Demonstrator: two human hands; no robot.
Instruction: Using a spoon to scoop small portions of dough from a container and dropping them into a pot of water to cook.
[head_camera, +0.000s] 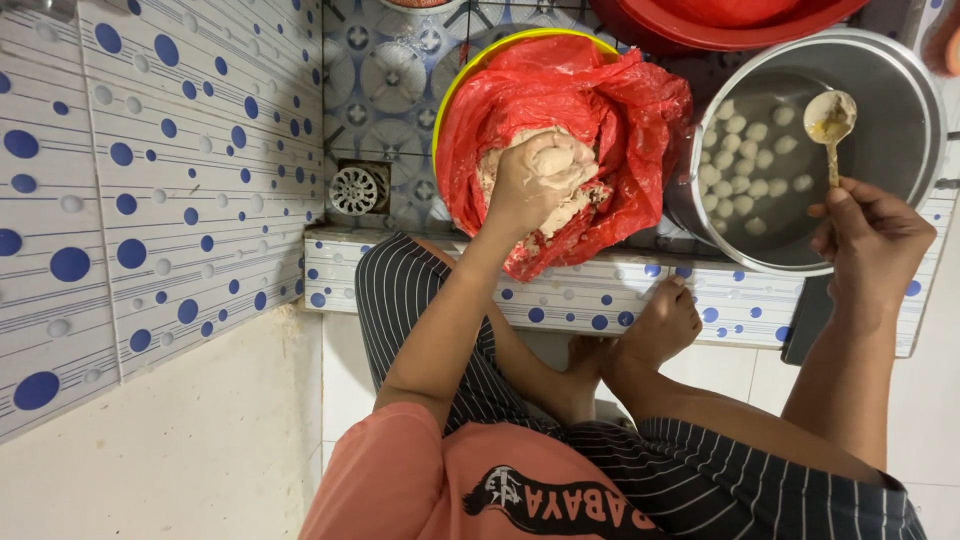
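My left hand (528, 182) is closed around a lump of pale pinkish dough (565, 170) squeezed up between thumb and fingers, over a red plastic bag (640, 130) full of the same dough, set in a yellow basin (455, 85). My right hand (868, 232) grips the handle of a small spoon (830, 120) held over a large metal pot (905, 110). Several small pale balls (745, 155) float in the pot's water. The spoon's bowl carries a smear of yellowish dough.
A red basin (740, 30) sits behind the pot. Basin and pot rest behind a low tiled ledge (580, 295) with blue dots. A floor drain (357, 189) lies left of the yellow basin. A dotted tiled wall (150, 180) stands at left. My bare feet (655, 330) press against the ledge.
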